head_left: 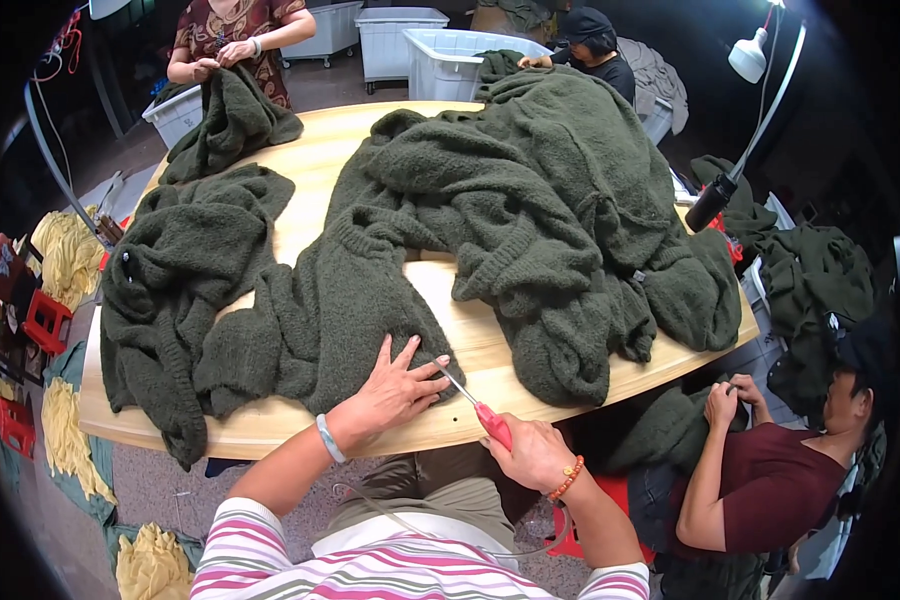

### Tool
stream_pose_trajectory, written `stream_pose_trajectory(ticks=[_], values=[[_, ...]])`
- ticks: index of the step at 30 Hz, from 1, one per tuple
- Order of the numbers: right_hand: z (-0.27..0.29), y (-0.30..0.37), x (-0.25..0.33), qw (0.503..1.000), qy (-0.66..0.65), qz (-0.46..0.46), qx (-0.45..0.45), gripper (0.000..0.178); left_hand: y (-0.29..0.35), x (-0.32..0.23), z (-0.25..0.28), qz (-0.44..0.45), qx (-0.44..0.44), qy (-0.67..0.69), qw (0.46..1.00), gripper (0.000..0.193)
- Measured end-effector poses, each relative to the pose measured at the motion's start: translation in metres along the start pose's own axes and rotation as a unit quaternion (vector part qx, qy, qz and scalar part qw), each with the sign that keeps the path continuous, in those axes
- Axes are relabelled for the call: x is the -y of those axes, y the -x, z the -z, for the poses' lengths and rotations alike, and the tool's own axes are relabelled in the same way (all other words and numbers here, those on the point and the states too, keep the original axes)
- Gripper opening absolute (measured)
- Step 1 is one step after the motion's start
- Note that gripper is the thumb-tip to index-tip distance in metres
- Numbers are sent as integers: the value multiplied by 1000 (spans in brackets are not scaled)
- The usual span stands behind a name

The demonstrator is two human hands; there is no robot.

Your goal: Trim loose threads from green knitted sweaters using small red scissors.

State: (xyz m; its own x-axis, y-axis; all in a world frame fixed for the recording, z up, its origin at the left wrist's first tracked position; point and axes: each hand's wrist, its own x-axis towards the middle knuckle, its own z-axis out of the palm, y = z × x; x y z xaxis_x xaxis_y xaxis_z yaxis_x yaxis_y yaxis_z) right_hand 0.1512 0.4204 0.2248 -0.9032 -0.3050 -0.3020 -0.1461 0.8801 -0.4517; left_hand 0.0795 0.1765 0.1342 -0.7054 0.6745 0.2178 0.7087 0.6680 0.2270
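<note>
My left hand [395, 388] lies flat with its fingers spread on the lower part of a dark green knitted sweater [355, 300]. Its fingertips are near the garment's right edge. In my right hand [535, 455] is a tool with a red handle [494, 425] and a slim metal shaft, shaped like a screwdriver. The shaft points up and left, and its tip meets the knit beside my left fingers; the exact kind of tool cannot be made out. A thin pale cord loops across my lap and up near my right wrist.
A large pile of green knitwear [530, 200] covers the right of the wooden table [450, 300]; another heap [185, 250] lies left. A lamp [715, 195] stands at the right edge. Co-workers handle green knits at far left, far right and near right. White bins [400, 45] stand behind.
</note>
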Motion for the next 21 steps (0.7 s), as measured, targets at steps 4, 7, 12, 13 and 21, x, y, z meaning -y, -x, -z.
stream_pose_trajectory(ticks=[4,7,12,13,21], values=[[1,10,-1,1000,6,4,0,35,2,1,-1,-3,-2,4,1000,34],[-4,5,-7,998,-67,7,-17,35,2,-1,2,-5,1,35,999,32],[-8,0,-11,991,-130,14,-29,40,-5,3,18,37,-38,179,982,29],[-7,0,-9,991,-133,10,-35,40,-7,6,21,35,-110,126,985,29],[1,-9,-3,999,-36,6,-25,38,-20,45,5,81,-34,-75,993,42]])
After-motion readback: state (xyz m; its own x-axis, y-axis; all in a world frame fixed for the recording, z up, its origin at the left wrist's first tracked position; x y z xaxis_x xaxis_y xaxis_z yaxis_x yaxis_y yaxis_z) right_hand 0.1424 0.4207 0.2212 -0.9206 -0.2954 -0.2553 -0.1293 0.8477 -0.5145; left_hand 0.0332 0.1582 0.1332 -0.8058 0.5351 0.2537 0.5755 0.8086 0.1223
